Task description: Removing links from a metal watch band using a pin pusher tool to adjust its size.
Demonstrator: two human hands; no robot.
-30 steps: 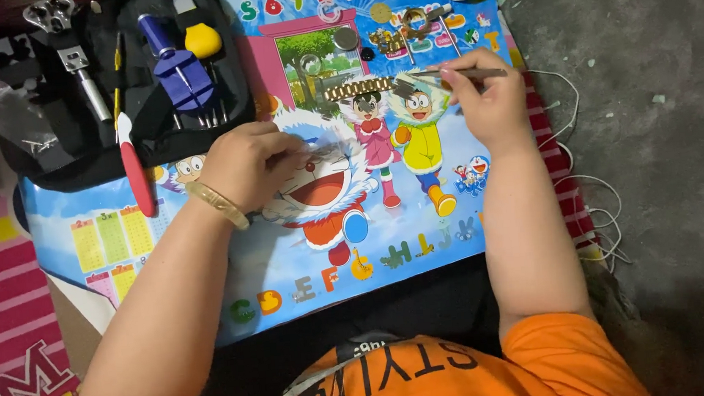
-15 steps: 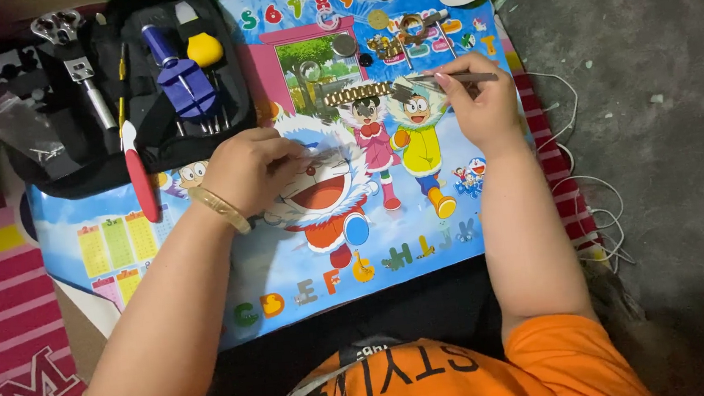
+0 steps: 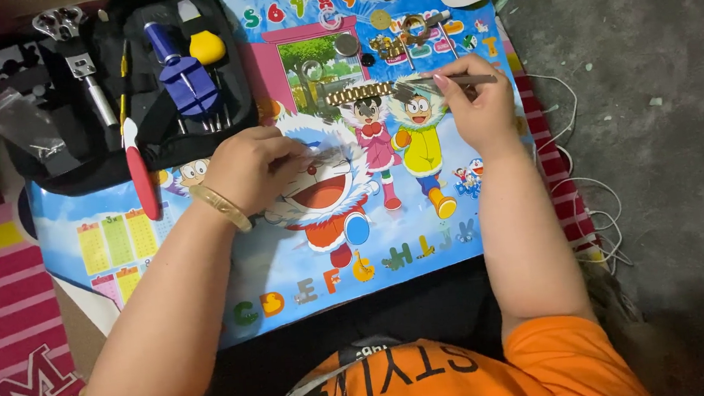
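Just left of right hand: watch band

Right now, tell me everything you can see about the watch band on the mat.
The watch band is a gold-toned strip of small links, metal by its look, lying flat and straight across the cartoon mat. Its right end is blurred near the thin tool in the right hand. The left hand rests apart, lower left.
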